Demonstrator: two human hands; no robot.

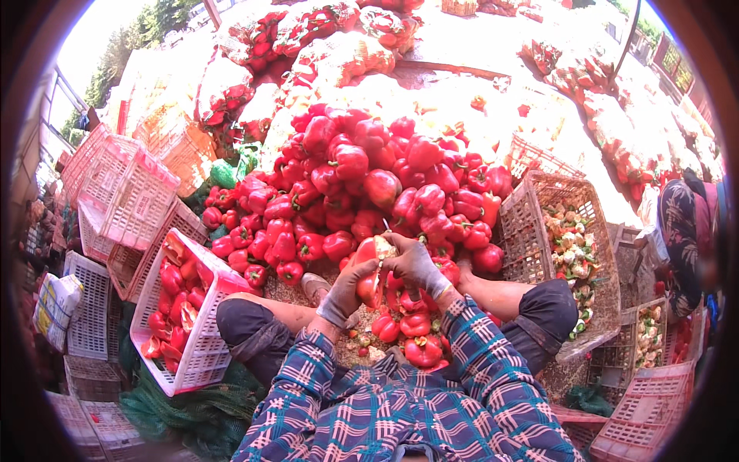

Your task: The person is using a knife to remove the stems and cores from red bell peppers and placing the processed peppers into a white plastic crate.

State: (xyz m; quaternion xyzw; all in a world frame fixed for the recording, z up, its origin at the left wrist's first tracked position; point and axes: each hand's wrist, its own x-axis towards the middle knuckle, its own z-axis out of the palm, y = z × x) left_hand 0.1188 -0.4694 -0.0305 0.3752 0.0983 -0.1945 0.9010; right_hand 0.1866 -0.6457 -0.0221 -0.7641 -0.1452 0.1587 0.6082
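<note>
My gloved left hand (345, 296) is wrapped round a cut red bell pepper (370, 279) in front of my lap. Against its upper side my gloved right hand (419, 266) is closed, fingers at the pepper's pale seed core (384, 247). A thin pale tip, perhaps a knife's, pokes up above the core; the rest is hidden. Just below my hands, several red peppers (416, 325) lie between my legs. Beyond them rises a large heap of whole red bell peppers (350, 162).
At my left leans a white crate (219, 289) of cut peppers, with stacked crates (131, 192) behind. Green netting (192, 412) lies below it. A crate (608, 308) on my right holds pale cores and green stems. Filled sacks (339, 58) stand at the back; another person (689, 239) is far right.
</note>
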